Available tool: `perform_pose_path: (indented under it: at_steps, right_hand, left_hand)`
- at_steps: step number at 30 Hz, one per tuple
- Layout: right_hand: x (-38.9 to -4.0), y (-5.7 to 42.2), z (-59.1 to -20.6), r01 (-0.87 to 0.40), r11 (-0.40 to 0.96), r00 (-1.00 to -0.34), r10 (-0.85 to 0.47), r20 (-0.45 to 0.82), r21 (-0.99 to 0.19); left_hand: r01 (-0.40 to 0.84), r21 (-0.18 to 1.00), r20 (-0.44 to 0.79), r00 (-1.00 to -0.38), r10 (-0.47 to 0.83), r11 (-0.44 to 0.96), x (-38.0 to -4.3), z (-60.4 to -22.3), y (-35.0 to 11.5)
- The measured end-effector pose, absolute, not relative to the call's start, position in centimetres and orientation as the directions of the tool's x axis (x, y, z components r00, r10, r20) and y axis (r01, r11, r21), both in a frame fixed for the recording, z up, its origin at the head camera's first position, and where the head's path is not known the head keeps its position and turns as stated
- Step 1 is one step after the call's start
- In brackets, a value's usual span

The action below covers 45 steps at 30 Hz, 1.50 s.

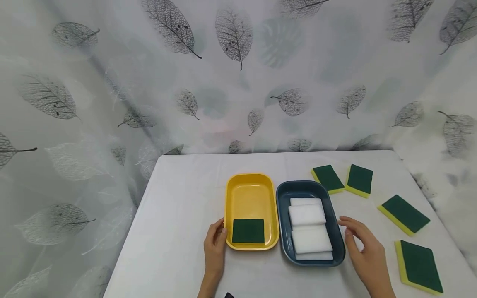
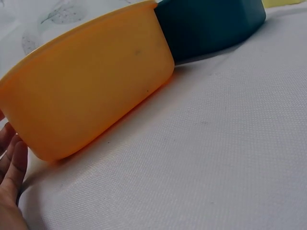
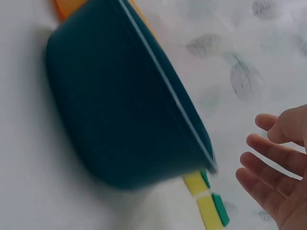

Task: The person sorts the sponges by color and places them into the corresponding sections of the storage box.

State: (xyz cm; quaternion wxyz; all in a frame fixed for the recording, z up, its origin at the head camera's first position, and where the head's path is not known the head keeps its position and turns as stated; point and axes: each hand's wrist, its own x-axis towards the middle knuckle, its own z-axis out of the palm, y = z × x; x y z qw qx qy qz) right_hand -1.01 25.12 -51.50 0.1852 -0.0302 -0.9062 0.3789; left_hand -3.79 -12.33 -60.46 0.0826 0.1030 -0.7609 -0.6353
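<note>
My left hand (image 1: 215, 247) rests against the left wall of a yellow tub (image 1: 244, 194), its fingers at the lower left corner. Inside that tub one green-and-yellow scouring sponge (image 1: 248, 231) lies at the near end, green side up. A dark blue tub (image 1: 302, 188) stands against the yellow one's right side and holds several white sponges (image 1: 311, 240) stacked in an overlapping row. My right hand (image 1: 367, 252) hovers just right of the blue tub with loosely bent fingers and nothing in them; the right wrist view shows this hand (image 3: 283, 167) apart from the tub wall.
Several green-and-yellow sponges lie scattered on the right: two at the back, one (image 1: 404, 214) farther right, and one (image 1: 420, 265) near the front right. They sit on a white-covered table (image 1: 175, 215). A leaf-printed curtain (image 1: 208, 82) hangs behind and beside it.
</note>
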Motion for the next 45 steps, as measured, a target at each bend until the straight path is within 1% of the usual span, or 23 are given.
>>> perform_pose_path:
  at_steps: [8,12,17,20,23,26,30,32,36,40,45]
  right_hand:
    - [0.8,28.7,-52.1,0.060,0.768,-0.915,0.297,0.273,-0.637]
    - [1.0,30.1,-52.0,0.196,0.752,-0.885,0.412,0.217,-0.629]
    - [0.8,31.9,-52.1,0.374,0.686,-0.818,0.561,0.127,-0.624]
    - [0.9,32.8,-52.4,0.503,0.629,-0.771,0.637,0.023,-0.593]
    - [1.0,33.6,-52.6,0.623,0.571,-0.714,0.695,-0.089,-0.535]
    - [1.2,34.2,-52.9,0.703,0.549,-0.671,0.724,-0.163,-0.452]
    - [1.4,34.6,-53.5,0.740,0.578,-0.660,0.722,-0.207,-0.345]
    - [1.4,34.5,-53.9,0.741,0.583,-0.661,0.721,-0.209,-0.333]
    - [1.5,34.4,-54.5,0.747,0.567,-0.653,0.723,-0.224,-0.347]
    - [1.7,34.4,-54.9,0.753,0.576,-0.653,0.710,-0.263,-0.318]
    - [1.6,34.4,-55.0,0.785,0.550,-0.618,0.723,-0.309,-0.285]
  left_hand:
    - [-0.055,0.981,-0.003,-0.963,-0.268,0.187,-3.8,-60.6,-12.4]
    - [-0.045,0.982,0.004,-0.965,-0.260,0.184,-4.1,-60.3,-12.4]
    - [-0.061,0.982,-0.011,-0.964,-0.265,0.178,-4.1,-60.1,-12.3]
    - [-0.064,0.982,-0.014,-0.963,-0.269,0.178,-4.0,-60.2,-12.2]
    - [-0.060,0.983,-0.012,-0.964,-0.265,0.173,-4.0,-60.3,-12.0]
    - [-0.057,0.983,-0.011,-0.967,-0.255,0.174,-4.1,-60.4,-12.0]
    - [-0.051,0.983,-0.004,-0.967,-0.256,0.176,-4.1,-60.3,-12.1]
    - [-0.048,0.982,0.001,-0.965,-0.262,0.181,-4.1,-60.2,-12.2]
    - [-0.053,0.982,-0.003,-0.965,-0.264,0.181,-4.0,-60.1,-12.4]
    - [-0.070,0.980,-0.019,-0.963,-0.267,0.184,-3.9,-60.2,-12.5]
    - [-0.068,0.982,-0.019,-0.964,-0.264,0.178,-3.9,-60.1,-12.5]
